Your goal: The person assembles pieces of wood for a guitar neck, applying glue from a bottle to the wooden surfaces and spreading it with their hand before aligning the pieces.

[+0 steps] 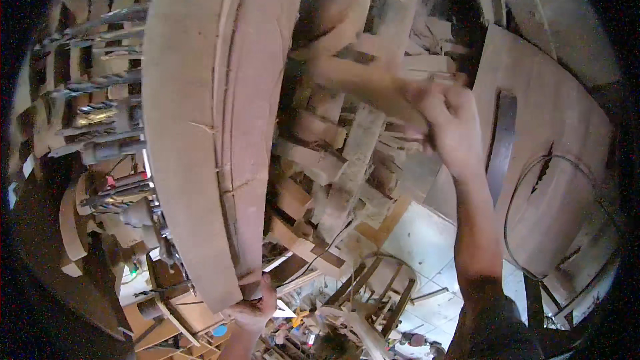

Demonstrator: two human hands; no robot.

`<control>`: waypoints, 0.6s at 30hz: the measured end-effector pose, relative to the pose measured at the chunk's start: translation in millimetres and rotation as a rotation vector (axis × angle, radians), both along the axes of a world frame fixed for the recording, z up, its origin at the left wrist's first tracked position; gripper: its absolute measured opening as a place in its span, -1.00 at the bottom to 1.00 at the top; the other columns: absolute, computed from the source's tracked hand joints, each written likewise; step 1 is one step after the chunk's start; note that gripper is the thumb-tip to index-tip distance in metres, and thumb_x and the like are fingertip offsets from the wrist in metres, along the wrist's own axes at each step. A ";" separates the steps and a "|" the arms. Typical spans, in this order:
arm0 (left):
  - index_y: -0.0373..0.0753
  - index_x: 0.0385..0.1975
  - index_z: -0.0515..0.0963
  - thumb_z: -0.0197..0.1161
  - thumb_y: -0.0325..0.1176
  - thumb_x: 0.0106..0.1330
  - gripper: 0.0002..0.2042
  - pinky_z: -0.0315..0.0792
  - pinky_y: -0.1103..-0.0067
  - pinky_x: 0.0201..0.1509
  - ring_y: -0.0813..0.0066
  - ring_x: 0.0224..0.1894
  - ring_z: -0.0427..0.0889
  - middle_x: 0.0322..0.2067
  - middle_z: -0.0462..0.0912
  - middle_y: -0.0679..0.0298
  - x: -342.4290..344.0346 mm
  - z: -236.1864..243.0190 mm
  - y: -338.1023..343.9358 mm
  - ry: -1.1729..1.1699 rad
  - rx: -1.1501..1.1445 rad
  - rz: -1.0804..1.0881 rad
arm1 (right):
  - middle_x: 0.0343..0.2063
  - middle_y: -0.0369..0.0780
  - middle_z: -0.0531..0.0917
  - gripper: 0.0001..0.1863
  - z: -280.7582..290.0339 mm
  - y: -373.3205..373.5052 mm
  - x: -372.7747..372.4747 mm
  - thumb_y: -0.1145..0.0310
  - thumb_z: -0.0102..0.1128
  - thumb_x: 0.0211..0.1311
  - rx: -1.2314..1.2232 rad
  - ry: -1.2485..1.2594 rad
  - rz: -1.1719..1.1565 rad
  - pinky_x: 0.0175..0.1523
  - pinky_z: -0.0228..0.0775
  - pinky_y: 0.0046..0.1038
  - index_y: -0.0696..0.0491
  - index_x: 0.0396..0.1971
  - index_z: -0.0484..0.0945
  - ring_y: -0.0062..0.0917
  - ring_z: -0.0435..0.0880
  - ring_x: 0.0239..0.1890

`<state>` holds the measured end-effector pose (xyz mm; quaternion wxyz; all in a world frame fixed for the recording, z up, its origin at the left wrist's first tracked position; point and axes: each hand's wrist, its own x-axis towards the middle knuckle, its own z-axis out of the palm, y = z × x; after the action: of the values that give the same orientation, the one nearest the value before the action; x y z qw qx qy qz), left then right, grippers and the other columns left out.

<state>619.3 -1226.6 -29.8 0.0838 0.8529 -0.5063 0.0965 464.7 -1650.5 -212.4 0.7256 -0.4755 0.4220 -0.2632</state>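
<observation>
A long, pale wooden board (183, 120) with a gently curved edge runs down the left of the middle. Against its right side lies a narrower pinkish plank (257, 107), with a dark gap along part of the seam. My left hand (253, 308) is closed round the lower end of these pieces; some of its fingers are hidden behind the wood. My right hand (445, 117), raised over a heap of offcuts, is closed on one end of a curved piece of wood (363, 83). Motion smears that piece and the fingers, and its far end reaches toward the plank.
Many drill bits (110, 83) stick out of a wooden rack on the left. Stacked wood offcuts (333, 153) fill the middle. A large brown panel (567, 127) stands at right, with a dark strip and a thin loop (510, 227) against it. Pale floor tiles (427, 240) show below.
</observation>
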 end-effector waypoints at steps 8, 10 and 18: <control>-0.26 -0.03 0.32 0.38 -0.31 0.19 -0.56 0.40 0.65 -0.24 0.51 -0.28 0.46 -0.35 0.44 0.30 -33.9 18.5 -86.9 0.250 0.094 0.127 | -0.63 -0.21 0.63 -0.47 -38.4 86.9 -127.9 -0.09 0.20 0.23 0.315 -0.096 0.069 -0.62 0.36 -0.60 0.19 -0.43 0.56 -0.61 0.55 -0.70; -0.31 -0.03 0.35 0.40 -0.35 0.14 -0.55 0.44 0.54 -0.19 0.38 -0.28 0.52 -0.32 0.49 0.21 -30.1 17.0 -98.7 0.124 0.025 0.021 | -0.62 -0.20 0.63 -0.51 -51.5 115.3 -161.8 -0.04 0.21 0.23 0.304 -0.094 0.027 -0.61 0.37 -0.59 0.18 -0.44 0.55 -0.59 0.56 -0.68; -0.38 0.23 0.28 0.34 -0.08 0.13 -0.27 0.13 -0.06 0.29 -0.29 0.15 0.32 0.06 0.41 -0.22 -24.5 21.3 -84.3 -0.085 0.174 0.043 | -0.51 -0.10 0.71 -0.67 -40.1 187.8 -231.7 0.24 0.33 0.13 -0.105 0.292 0.114 -0.40 0.50 -0.45 0.20 -0.24 0.62 -0.50 0.69 -0.50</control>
<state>594.9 -1310.9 -8.5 -0.0141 0.8628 -0.4973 0.0901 233.0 -1462.7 -252.4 0.6446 -0.5690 0.4810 -0.1712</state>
